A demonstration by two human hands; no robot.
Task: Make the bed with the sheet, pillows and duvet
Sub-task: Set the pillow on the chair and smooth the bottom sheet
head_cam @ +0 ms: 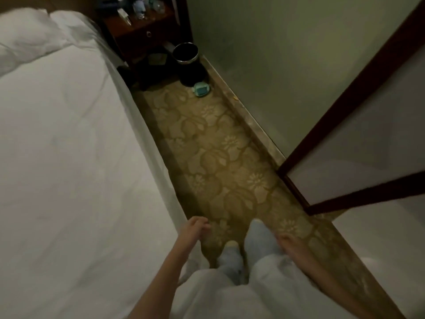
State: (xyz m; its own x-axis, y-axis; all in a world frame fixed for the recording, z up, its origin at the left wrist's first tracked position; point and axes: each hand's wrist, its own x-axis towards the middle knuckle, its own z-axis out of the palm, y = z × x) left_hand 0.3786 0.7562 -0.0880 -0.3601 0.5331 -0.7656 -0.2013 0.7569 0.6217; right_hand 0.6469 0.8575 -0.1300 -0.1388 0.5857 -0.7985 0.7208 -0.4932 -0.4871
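View: we look down the aisle between the bed and the wall, with our feet at the bottom centre of the frame.
Duvet (69,139): white, spread over the bed and filling the left half of the frame, with a rumpled fold at the upper left; its side edge hangs along the carpet (220,157).
Left hand (195,227): at lower centre, just beside the hanging duvet edge; the fingers appear loosely curled and seem to hold nothing, though blur leaves contact with the cloth uncertain.
Right hand (288,244): lower right of centre, hanging by our leg, relaxed and empty, well apart from the duvet.
Step in hand (judged): walking the side of the bed to straighten the overhang.
How to do it well: we should pinch the edge near the corner, draw it taut along the bed line, then smooth toward the fold at the upper left.
Other items: nightstand (142,31) and bin (185,52) at top centre.
Pillows: not identifiable here.
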